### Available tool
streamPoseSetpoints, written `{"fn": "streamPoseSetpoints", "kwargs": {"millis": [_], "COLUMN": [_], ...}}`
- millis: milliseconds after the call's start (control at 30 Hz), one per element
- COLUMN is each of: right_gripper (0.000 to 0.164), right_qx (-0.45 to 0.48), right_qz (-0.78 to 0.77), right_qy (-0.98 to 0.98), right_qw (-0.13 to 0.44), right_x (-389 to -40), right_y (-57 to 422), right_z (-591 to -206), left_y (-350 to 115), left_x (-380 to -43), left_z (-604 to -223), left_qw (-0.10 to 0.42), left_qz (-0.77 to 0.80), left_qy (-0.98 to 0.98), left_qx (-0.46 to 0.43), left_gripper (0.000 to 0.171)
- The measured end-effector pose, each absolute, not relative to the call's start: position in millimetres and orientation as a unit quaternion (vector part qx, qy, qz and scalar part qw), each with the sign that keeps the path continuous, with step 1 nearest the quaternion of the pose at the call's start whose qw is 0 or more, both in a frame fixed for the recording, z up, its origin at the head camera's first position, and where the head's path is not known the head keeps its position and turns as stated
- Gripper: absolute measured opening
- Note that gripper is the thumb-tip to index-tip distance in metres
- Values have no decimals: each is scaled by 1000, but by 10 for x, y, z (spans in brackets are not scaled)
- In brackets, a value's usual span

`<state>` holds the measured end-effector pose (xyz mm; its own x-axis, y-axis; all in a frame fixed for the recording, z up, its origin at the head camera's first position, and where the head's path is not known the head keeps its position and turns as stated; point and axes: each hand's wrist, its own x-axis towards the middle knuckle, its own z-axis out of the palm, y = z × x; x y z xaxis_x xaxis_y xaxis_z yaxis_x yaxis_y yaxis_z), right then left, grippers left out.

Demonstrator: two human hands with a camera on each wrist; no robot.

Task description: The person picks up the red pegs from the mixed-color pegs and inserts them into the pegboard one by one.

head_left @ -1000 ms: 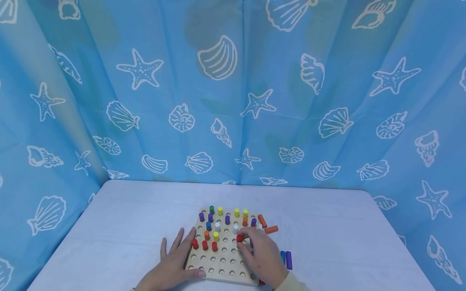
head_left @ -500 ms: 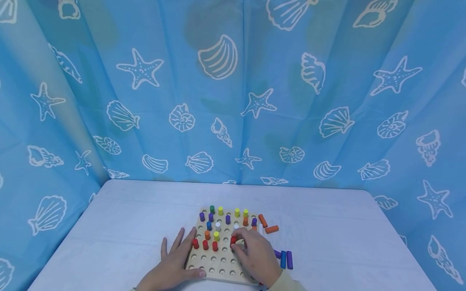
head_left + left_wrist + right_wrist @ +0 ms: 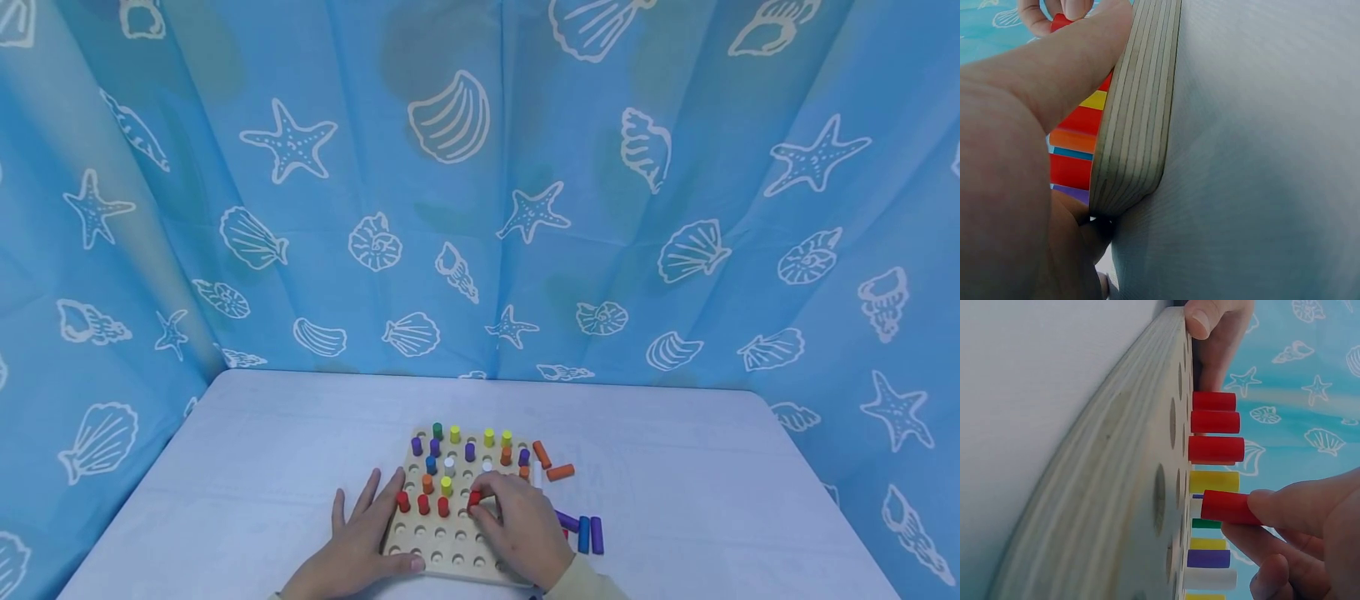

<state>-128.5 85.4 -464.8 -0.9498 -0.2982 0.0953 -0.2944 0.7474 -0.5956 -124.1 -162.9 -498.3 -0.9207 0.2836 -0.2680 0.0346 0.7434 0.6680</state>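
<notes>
My right hand pinches a red peg between thumb and fingers. In the right wrist view this peg points at the face of the wooden pegboard, with a sliver of space before the holes. In the head view it is over the board's middle, right of a row of three red pegs. My left hand lies spread at the board's near left corner, thumb on the front edge and fingers along the left side. The left wrist view shows the layered board edge beside that thumb.
Upright pegs of several colours, such as a green peg and a yellow peg, fill part of the far rows. Loose orange pegs, a blue peg and purple pegs lie right of the board on the white table.
My right hand has moved left over the board with the red peg. Loose pegs at the board's right are more exposed. The left hand and the board stay in place.
</notes>
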Motion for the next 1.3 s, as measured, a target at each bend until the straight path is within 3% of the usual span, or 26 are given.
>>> {"fn": "streamPoseSetpoints", "kwargs": {"millis": [600, 1300], "right_gripper": [20, 17], "right_qx": [-152, -180], "right_qz": [-303, -283], "right_qy": [940, 942], "right_qw": [33, 26], "right_x": [-1286, -1312], "right_y": [808, 780], "right_z": [-4649, -4644], "left_y": [-1634, -1624], "left_x": [-1246, -1246], "left_z": [-4997, -4964], "left_qw": [177, 174], "left_qz": [343, 339], "left_qy": [919, 920], "left_qx": [84, 86], "left_gripper": [122, 122]}}
